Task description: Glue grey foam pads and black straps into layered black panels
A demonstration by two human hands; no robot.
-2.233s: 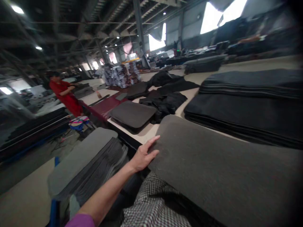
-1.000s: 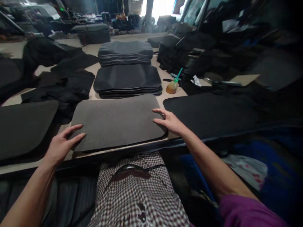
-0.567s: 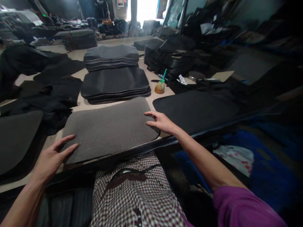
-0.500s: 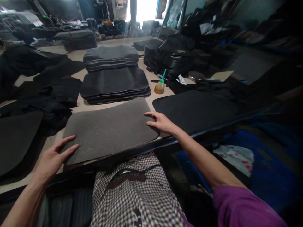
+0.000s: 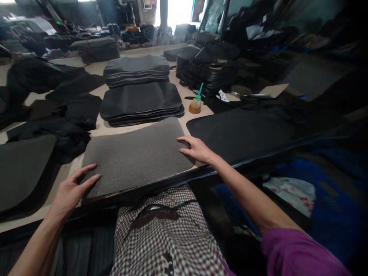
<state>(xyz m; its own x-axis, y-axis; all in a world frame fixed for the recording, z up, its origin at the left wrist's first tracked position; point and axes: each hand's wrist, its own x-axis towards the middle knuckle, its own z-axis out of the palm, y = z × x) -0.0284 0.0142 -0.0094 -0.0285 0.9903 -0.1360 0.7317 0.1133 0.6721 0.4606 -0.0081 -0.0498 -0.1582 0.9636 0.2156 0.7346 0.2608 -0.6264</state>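
Observation:
A dark grey foam-like sheet with rounded corners [image 5: 135, 157] lies at the table's front edge, its far side slightly wavy. On its left end rests my left hand [image 5: 70, 191], thumb and forefinger stretched out and apart. My right hand [image 5: 198, 149] lies at the right end, its fingers also apart on the surface. Neither hand visibly grips the sheet; some fingertips are hidden. Just beyond it is a stack of black rounded panels [image 5: 140, 101], with another stack of panels [image 5: 136, 69] behind.
A squeeze bottle with a green nozzle [image 5: 195, 105] stands beyond my right hand. To the right lies a black panel [image 5: 238, 132]; at the left is a thick pile of dark sheets [image 5: 23, 172]. Crumpled black material [image 5: 57, 130] covers the table's left part.
The view has shifted slightly, so most things appear a little further right. Both hands stay at the ends of the sheet, which lies as before.

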